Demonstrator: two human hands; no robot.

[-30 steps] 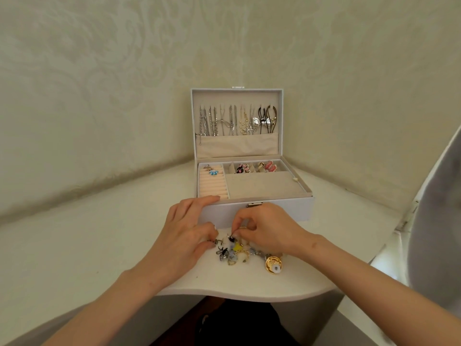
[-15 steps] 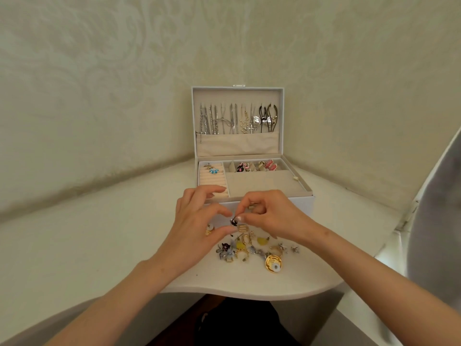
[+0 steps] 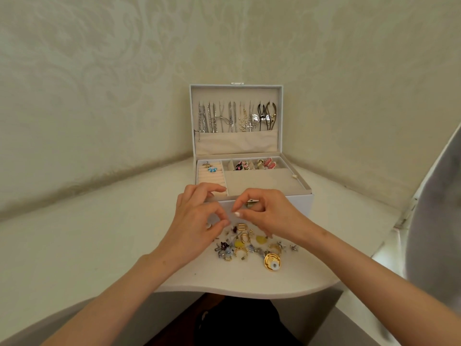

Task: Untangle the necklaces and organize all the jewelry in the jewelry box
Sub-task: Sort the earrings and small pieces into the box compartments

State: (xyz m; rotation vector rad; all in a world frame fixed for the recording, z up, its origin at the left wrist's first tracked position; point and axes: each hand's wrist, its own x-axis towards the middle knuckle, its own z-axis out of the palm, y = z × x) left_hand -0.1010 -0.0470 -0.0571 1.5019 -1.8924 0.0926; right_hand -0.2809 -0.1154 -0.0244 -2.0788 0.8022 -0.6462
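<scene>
Left hand (image 3: 197, 221) and right hand (image 3: 270, 216) pinch fingertips together before the open white jewelry box (image 3: 300, 203).
Held item too small to tell; loose gold and coloured trinkets (image 3: 245, 247) nearby likely await sorting.

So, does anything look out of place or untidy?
A pile of small jewelry lies on the table in front of the jewelry box, not in its compartments. One thin chain hangs outside the lid pocket at its left edge. A small pale piece sits alone at the tray's right edge.
</scene>
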